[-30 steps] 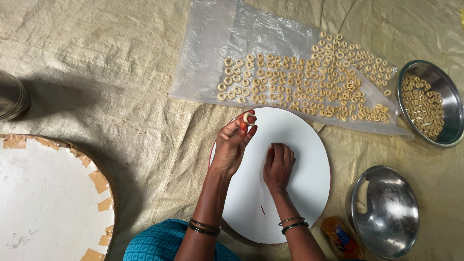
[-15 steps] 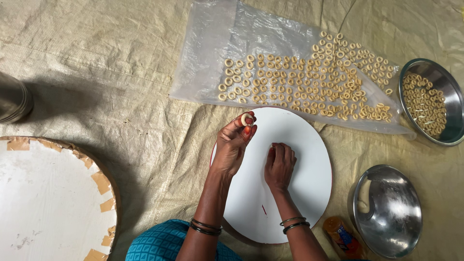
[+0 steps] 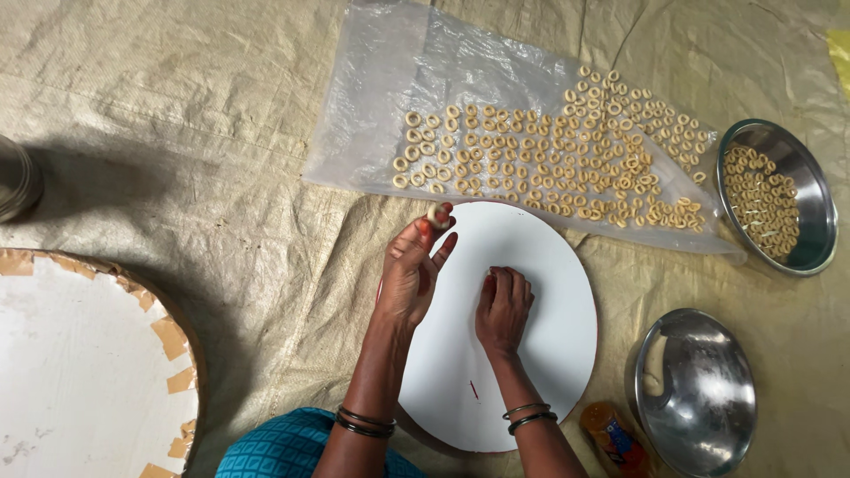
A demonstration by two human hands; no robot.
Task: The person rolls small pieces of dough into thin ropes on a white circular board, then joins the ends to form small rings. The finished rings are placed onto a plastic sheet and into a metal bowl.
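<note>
Two steel bowls sit at the right: the upper bowl [image 3: 820,196] holds a layer of pale dough rings, the lower bowl [image 3: 695,394] looks empty. Many more rings lie in rows on a clear plastic sheet [image 3: 381,106] above a round white board [image 3: 549,265]. The left hand [image 3: 413,274] pinches one ring [image 3: 437,213] in its fingertips over the board's upper left edge. The right hand [image 3: 504,305] presses curled fingers on the board. An orange packet [image 3: 615,438] lies beside the lower bowl.
</note>
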